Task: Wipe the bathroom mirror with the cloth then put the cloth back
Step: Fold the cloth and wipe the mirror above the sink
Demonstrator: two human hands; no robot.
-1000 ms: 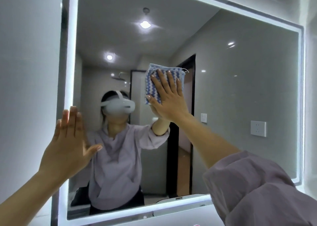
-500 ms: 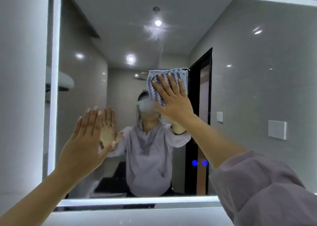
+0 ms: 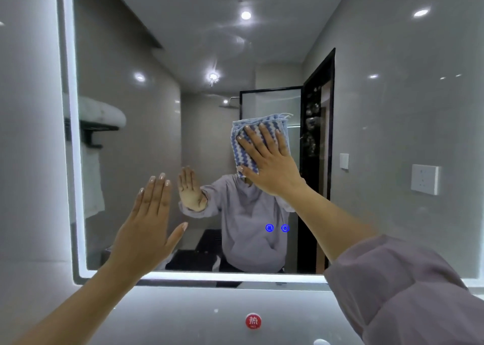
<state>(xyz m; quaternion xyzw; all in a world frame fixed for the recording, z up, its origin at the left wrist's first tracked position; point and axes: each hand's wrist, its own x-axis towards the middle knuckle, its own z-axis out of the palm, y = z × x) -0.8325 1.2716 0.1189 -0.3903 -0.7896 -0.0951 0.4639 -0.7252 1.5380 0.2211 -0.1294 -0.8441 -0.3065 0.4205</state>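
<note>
A large bathroom mirror (image 3: 392, 108) with a lit white frame fills the wall ahead. A folded blue-and-white zigzag cloth (image 3: 245, 145) lies flat against the glass near the middle. My right hand (image 3: 269, 166) presses it to the mirror with straight, spread fingers. My left hand (image 3: 146, 226) is raised in front of the lower left of the glass, palm forward, fingers straight and together; whether it touches the glass I cannot tell. My reflection, with a lilac top, shows behind both hands.
Two blue touch icons (image 3: 277, 228) glow on the mirror's lower middle. A red round hot-water sticker (image 3: 253, 321) sits on the grey wall below the mirror's lit bottom edge (image 3: 222, 276). Reflected in the glass: a towel rack (image 3: 99, 124), a dark door frame, a wall socket (image 3: 424, 179).
My right hand has slid the cloth down and to the right across the glass. My view has shifted so the mirror's bottom edge and the wall below show. My left hand stays raised.
</note>
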